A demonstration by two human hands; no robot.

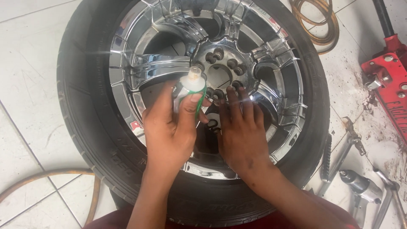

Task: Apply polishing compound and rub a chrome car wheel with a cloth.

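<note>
**Gripping a small bottle over a chrome wheel hub**

Clasped in the left hand (169,127) is a small green and white bottle (190,87), the fingers and thumb closing around its body while its pale nozzle is pointing up and away from the person, just over the hub (220,70) of a chrome wheel (169,63). The right hand (241,131) is holding nothing; it is lying flat and spread, palm down, with its fingertips (232,91) touching the lug holes at the lower edge of the hub. Both hands are sitting side by side, nearly touching, over the lower spokes. The wheel is lying flat on a white tiled floor (29,85), wrapped in its black tyre (80,106). To the right of the tyre, a red floor jack (390,80) is standing on dirty tiles, with a grey impact wrench (360,186) and a long metal wrench (345,148) lying near it. An orange hose (322,25) is coiling at the top right, and another length of hose (51,178) is curving across the lower left.
</note>
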